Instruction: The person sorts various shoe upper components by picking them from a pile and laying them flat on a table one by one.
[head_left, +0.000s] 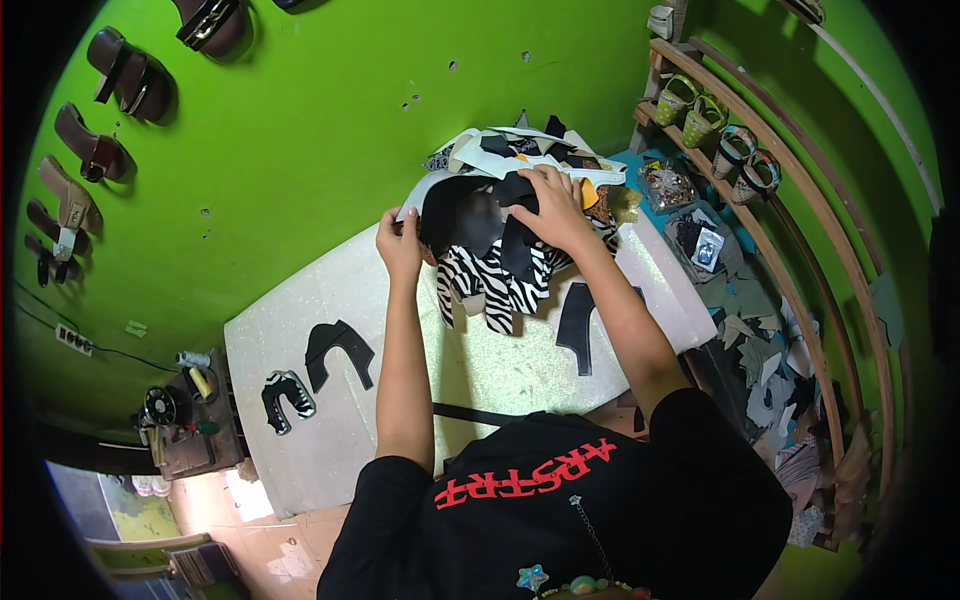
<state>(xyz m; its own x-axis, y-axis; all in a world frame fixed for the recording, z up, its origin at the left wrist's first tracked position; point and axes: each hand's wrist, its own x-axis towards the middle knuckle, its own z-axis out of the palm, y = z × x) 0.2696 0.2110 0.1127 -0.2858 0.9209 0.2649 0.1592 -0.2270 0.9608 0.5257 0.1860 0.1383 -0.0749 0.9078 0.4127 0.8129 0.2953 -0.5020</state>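
A heap of cut shoe-upper material lies at the far side of the pale table [300, 300], with zebra-striped pieces [500, 285] hanging toward me. My left hand [401, 243] pinches the left edge of a curved piece with a pale rim and black surface [437, 205]. Higher on the heap, my right hand [552, 208] has its fingers closed over a black piece [515, 190]. White pieces [560, 165] and a small orange one [590, 192] show behind it. A black curved cut piece [575, 330] rests beside my right forearm.
Left on the table lie a black arch-shaped piece [340, 350] and a zebra-trimmed one [287, 400]. Sandals [92, 142] hang on the green wall. A wooden rack [780, 220] holds small baskets and shoes at right, above scraps [750, 350]. A sewing machine [165, 408] stands at lower left.
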